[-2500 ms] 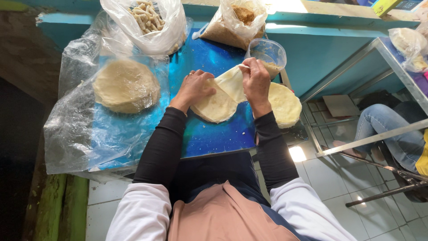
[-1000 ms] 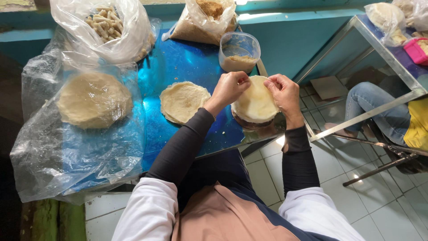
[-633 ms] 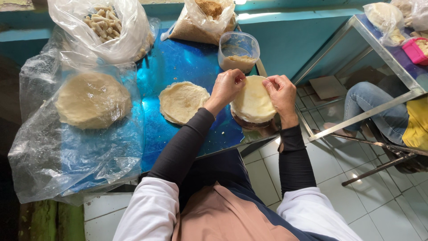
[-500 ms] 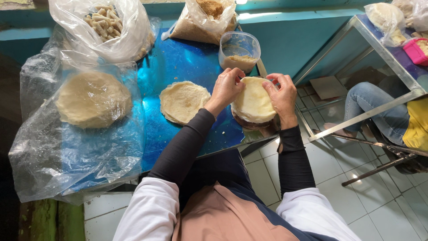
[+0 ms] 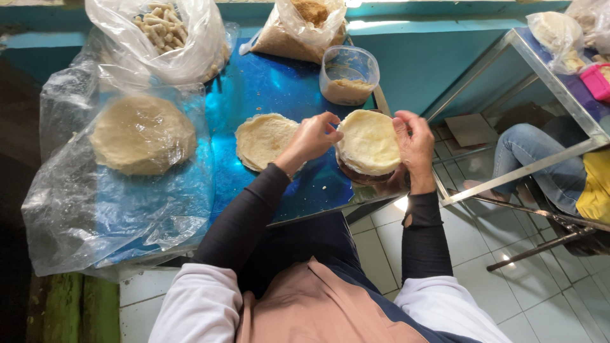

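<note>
Blue table top [image 5: 273, 82] fills most of the view, w/ a big crumpled clear plastic sheet [image 5: 121, 209] over its left part. On that sheet: a wide stack of pale round wrappers [image 5: 141, 133]. At the far edge, a clear bag of short pale sticks [image 5: 162, 28] on the left and a bag of brown crumbly filling [image 5: 305, 28] beside it. Just in front of that bag, a clear plastic tub [image 5: 348, 76] part full of the same brown stuff. A single flat wrapper [image 5: 262, 140] lies mid-table.

Round dough wrapper [image 5: 370, 141] is held up at the table's right edge, above a dark round thing, prob. a mould, only partly seen. Left hand [image 5: 312, 134] pinches its left rim, fingers closed on it; right hand [image 5: 414, 143] grips the right rim, thumb on top.
</note>
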`<state>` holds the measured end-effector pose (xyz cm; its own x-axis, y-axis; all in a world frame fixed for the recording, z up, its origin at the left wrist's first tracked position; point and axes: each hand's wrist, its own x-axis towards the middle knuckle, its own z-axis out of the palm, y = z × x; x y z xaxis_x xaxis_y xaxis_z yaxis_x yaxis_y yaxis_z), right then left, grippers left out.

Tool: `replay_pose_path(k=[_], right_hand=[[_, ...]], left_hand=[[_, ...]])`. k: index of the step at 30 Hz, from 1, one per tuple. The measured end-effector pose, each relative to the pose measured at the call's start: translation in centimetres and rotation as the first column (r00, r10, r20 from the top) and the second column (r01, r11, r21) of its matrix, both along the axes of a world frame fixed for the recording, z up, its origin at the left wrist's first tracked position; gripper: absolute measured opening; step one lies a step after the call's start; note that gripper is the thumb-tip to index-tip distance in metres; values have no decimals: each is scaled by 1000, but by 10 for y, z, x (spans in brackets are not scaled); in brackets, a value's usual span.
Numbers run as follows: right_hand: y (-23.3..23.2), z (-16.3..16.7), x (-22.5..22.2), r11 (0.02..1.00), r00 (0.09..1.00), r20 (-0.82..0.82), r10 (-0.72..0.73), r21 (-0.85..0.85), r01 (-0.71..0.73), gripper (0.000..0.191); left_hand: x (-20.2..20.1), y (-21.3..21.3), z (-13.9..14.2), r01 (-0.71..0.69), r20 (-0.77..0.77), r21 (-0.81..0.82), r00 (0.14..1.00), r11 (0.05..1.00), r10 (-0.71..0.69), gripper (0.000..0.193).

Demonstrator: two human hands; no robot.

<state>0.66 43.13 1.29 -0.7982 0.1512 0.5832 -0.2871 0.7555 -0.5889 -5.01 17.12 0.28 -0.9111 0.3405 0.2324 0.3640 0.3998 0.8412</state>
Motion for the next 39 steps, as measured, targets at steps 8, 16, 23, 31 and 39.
replay_pose_path(k=[8,16,23,31,39], right_hand=[[-132,32,31,845,845,-24,535,25,-534,17],[-223,33,38,737,768,190,611,217,-640,19],[-223,18,27,790,778,285,560,101,-605,11],[-227,14,18,846,819,266,508,26,-533,21],[-229,10,0,820,881,111,460,329,-469,19]], left_hand=[[6,-140,21,-267,-92,266,949,926,300,25],[29,-179,3,-482,-152,50,862,875,484,22],[43,-201,10,-36,-226,-186,974,982,-7,37],[43,-184,2,-85,-258,-254,966,964,17,11],[46,-167,0,-198,-279,-254,952,947,124,48]])
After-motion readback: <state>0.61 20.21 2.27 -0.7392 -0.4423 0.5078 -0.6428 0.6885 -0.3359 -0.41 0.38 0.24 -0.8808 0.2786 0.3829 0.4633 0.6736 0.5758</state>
